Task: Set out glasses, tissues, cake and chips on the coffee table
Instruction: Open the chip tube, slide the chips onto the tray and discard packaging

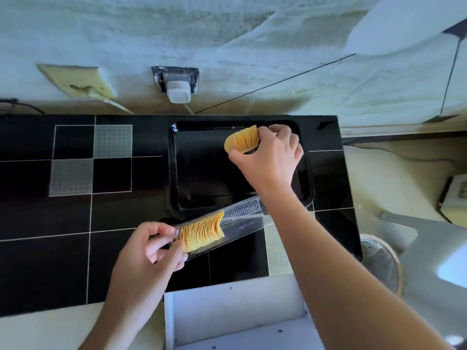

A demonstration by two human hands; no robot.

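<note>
- Right hand (pixel 271 157): fingers curled and pinching a short stack of chips (pixel 242 142), thumb on the near side, the other fingertips on the far side. The stack sits edge-on just left of the knuckles, over the far right part of the black tray (pixel 202 173); contact with the tray floor cannot be confirmed.
- Left hand (pixel 151 248): thumb and fingers closed on the left end of a clear plastic chip sleeve (pixel 242 218), thumb on top.
- Remaining chips (pixel 202 232): packed in the sleeve directly right of the left fingertips (the right half of the sleeve is empty).
- Sleeve: angled, its right end passing beneath the right forearm at the tray's near rim.
- Tray: resting on a black patterned counter (pixel 75 236).
- White open drawer (pixel 235 314): below the counter edge, between the two forearms.
</note>
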